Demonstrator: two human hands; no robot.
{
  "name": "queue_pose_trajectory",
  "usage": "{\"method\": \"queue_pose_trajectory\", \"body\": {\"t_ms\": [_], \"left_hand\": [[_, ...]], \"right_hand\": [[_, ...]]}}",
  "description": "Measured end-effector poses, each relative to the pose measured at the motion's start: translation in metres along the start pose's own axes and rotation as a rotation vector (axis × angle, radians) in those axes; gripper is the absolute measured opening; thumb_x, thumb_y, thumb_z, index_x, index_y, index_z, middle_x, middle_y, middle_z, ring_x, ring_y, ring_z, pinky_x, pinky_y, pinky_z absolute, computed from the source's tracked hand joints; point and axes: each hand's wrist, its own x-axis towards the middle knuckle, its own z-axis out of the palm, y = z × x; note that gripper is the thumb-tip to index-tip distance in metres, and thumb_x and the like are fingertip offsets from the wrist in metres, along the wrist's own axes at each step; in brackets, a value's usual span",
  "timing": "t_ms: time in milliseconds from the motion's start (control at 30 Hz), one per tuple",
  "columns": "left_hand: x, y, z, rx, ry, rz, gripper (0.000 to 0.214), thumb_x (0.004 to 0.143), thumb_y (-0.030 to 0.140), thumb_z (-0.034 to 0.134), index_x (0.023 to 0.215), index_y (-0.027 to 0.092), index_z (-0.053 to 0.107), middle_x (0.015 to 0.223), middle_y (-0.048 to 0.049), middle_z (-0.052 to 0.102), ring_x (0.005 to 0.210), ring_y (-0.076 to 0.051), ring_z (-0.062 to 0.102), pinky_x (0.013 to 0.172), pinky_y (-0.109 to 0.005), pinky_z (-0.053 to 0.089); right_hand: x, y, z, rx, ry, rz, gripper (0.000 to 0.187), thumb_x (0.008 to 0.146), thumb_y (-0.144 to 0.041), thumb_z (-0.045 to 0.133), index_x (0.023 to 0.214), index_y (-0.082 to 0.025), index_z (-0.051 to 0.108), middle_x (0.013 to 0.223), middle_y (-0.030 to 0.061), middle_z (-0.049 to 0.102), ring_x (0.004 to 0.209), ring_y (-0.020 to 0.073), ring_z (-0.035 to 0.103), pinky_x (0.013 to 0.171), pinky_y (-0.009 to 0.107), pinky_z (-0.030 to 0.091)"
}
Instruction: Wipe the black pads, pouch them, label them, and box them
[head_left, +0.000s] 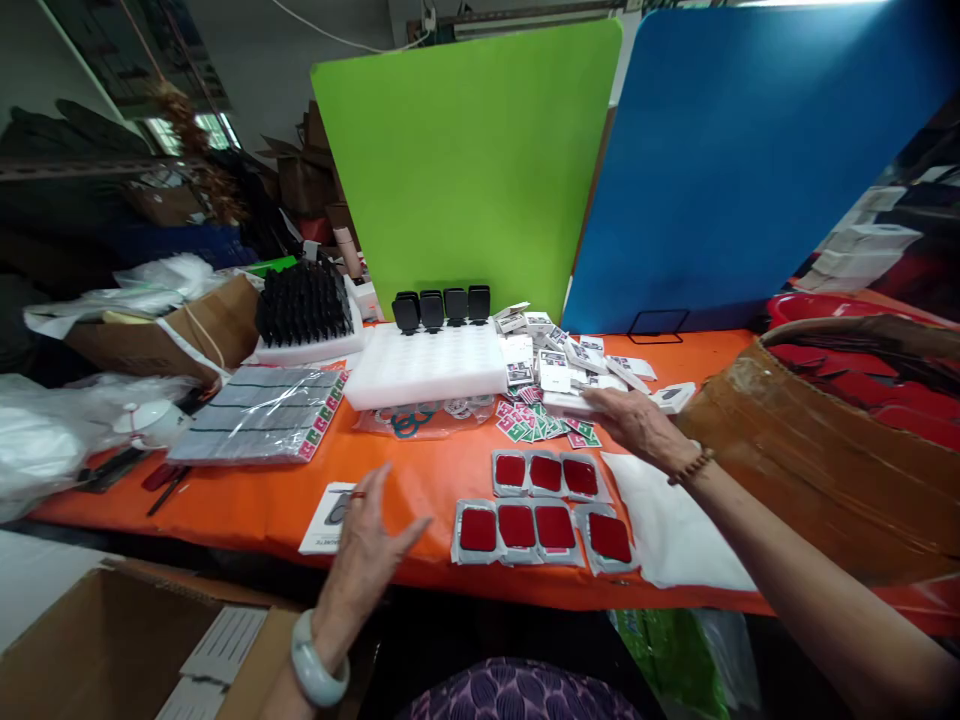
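Observation:
My left hand (367, 545) hovers over the front of the orange table, its fingers spread and nothing in them. Beside it lies a white printed leaflet (324, 522), partly hidden by the hand. My right hand (637, 425) reaches to the pile of small white boxes (555, 358), its fingers on the end of a small white box (568, 404) at the near edge. Below the pile are scattered pink and green cards (529, 420). Several dark red square pads (516, 527) on grey wrappers lie in two rows between my hands.
A white foam tray (427, 375) bears black square parts (431, 308) along its back. Left are a wrapped grey stack (259, 415) and a tray of black pieces (304, 305). A brown carton (832, 450) with red pieces stands right; an open cardboard box (97, 640) sits lower left.

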Motion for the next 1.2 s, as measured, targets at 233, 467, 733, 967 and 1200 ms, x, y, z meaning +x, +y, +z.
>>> {"method": "queue_pose_trajectory", "body": {"t_ms": [233,467,733,967,1200], "left_hand": [[-0.043,0.063,0.009,-0.421,-0.698,0.013,0.055,0.062,0.032,0.078,0.114,0.022,0.063,0.107,-0.0071,0.067,0.101,-0.028,0.061,0.090,-0.037,0.045],[-0.067,0.039,0.021,-0.694,-1.006,-0.143,0.038,0.063,0.032,0.078,0.096,0.017,0.069,0.085,-0.0005,0.067,0.078,-0.019,0.058,0.069,-0.026,0.042],[-0.092,0.028,0.032,-1.264,-1.124,-0.468,0.043,0.065,0.041,0.076,0.097,0.012,0.068,0.087,-0.0087,0.066,0.075,-0.018,0.062,0.074,-0.030,0.045],[-0.092,0.026,0.032,-1.186,-1.122,-0.331,0.045,0.063,0.042,0.079,0.095,0.013,0.068,0.080,-0.0019,0.060,0.070,-0.012,0.050,0.066,-0.023,0.038],[-0.109,0.005,0.045,-1.284,-0.756,-0.695,0.050,0.064,0.048,0.079,0.098,0.013,0.065,0.086,-0.0062,0.065,0.077,-0.017,0.062,0.074,-0.030,0.049]], "right_hand": [[-0.045,-0.143,-0.011,0.561,-0.425,-0.366,0.016,0.091,-0.028,0.053,0.093,-0.022,0.068,0.081,0.0040,0.067,0.072,0.0175,0.059,0.068,0.030,0.044],[-0.051,-0.169,0.012,0.932,-0.641,-0.263,0.022,0.084,-0.040,0.064,0.097,-0.022,0.067,0.082,0.0002,0.064,0.071,0.0140,0.056,0.063,0.024,0.043],[-0.044,-0.175,0.044,1.522,-0.833,0.208,0.032,0.071,-0.046,0.074,0.075,-0.016,0.062,0.069,-0.0024,0.059,0.062,0.0098,0.051,0.059,0.022,0.039],[-0.047,-0.175,0.075,1.611,-0.975,0.310,0.038,0.066,-0.049,0.077,0.076,-0.015,0.061,0.063,-0.0037,0.056,0.053,0.0079,0.049,0.055,0.022,0.038],[-0.009,-0.143,0.085,0.536,-0.480,-0.109,0.035,0.079,-0.029,0.067,0.111,-0.018,0.059,0.114,0.0119,0.062,0.104,0.0258,0.056,0.089,0.039,0.042]]}}
